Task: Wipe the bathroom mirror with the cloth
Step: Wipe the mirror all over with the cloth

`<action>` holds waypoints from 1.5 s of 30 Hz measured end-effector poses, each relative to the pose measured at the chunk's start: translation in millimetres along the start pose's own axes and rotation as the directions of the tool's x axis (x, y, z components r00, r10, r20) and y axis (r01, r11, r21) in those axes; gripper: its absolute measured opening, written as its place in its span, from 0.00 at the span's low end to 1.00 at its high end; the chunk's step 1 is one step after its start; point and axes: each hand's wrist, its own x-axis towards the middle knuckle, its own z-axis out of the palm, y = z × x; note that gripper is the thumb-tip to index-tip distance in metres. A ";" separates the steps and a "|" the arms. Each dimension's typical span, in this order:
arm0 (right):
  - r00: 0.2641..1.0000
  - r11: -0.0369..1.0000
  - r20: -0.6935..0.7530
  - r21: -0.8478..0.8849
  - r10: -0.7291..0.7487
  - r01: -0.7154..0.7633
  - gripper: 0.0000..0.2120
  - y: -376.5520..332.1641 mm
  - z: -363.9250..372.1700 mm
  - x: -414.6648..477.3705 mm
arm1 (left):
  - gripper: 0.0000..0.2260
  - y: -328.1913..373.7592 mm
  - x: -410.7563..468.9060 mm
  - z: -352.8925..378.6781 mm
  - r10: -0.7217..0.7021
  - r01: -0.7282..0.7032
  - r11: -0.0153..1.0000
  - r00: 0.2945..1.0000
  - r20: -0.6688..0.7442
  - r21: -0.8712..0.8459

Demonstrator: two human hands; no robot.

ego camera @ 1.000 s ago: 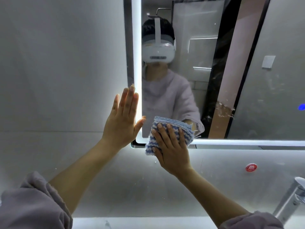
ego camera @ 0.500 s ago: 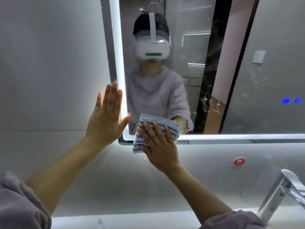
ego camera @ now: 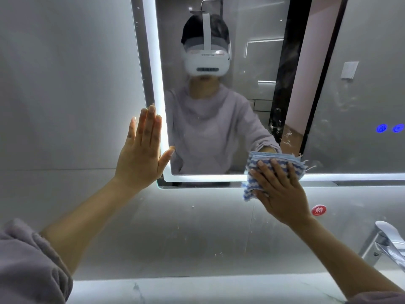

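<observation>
Head camera, looking forward and slightly down at a bathroom wall: you face a wall-mounted mirror (ego camera: pixel 361 102) with a glowing white light strip (ego camera: pixel 156 84) running down its left edge and along its bottom edge. Your left hand (ego camera: pixel 140 159) lies flat where the grey wall tile (ego camera: pixel 65 84) meets the mirror's left edge, fingers straight and together, pointing up, with the thumb spread so its tip reaches onto the glass. It holds nothing and looks placed there to brace you as you lean in. Your right hand (ego camera: pixel 282 194) is spread wide, fingers straight, pressing a folded blue-and-white striped cloth (ego camera: pixel 263 159) flat against the mirror's bottom edge. The cloth straddles the lower light strip: its top sits on the glass, and its lower corner hangs over the wall beneath the frame. The flat palm likely serves to spread pressure across the whole pad rather than bunch it. Just above and right of the cloth, white splash marks (ego camera: pixel 287 137) cling to the glass, and fainter smears show further right, near two small blue lit buttons (ego camera: pixel 389 128). That part appears not yet wiped, so the job looks only partly done. Below the mirror, a round red sticker (ego camera: pixel 318 210) sits on the wall beside your right wrist, and a chrome tap (ego camera: pixel 385 242) rises at the lower right. A pale countertop (ego camera: pixel 197 288) runs along the bottom. Grey sleeves (ego camera: pixel 28 264) are pushed up your forearms, probably to stay dry.
</observation>
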 end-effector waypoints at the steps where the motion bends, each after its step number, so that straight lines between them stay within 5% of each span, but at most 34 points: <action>1: 1.000 1.000 0.007 0.003 0.004 -0.004 0.28 0.9 0.1 -1.2 | 0.33 0.1 0.0 0.1 -0.001 0.001 1.000 1.000 -0.001 0.000; 10: 0.992 0.991 0.054 0.060 0.114 -0.118 0.30 -26.4 3.2 3.1 | 0.33 0.3 1.4 -1.9 -0.011 0.011 1.000 1.000 0.006 -0.006; 21: 0.987 0.986 0.047 0.067 -0.154 0.151 0.27 -108.0 9.2 52.6 | 0.33 0.9 2.9 -4.0 -0.025 0.026 0.999 0.999 0.021 -0.031; 27: 0.984 0.976 0.031 0.137 -0.175 0.169 0.29 -150.4 11.7 75.5 | 0.33 -0.5 2.6 -2.0 -0.018 0.018 1.000 0.999 0.031 -0.011; 45: 0.969 0.967 0.067 0.113 -0.236 0.228 0.26 -111.2 2.5 65.8 | 0.33 2.7 3.9 -12.8 -0.043 0.049 0.998 0.992 0.120 -0.046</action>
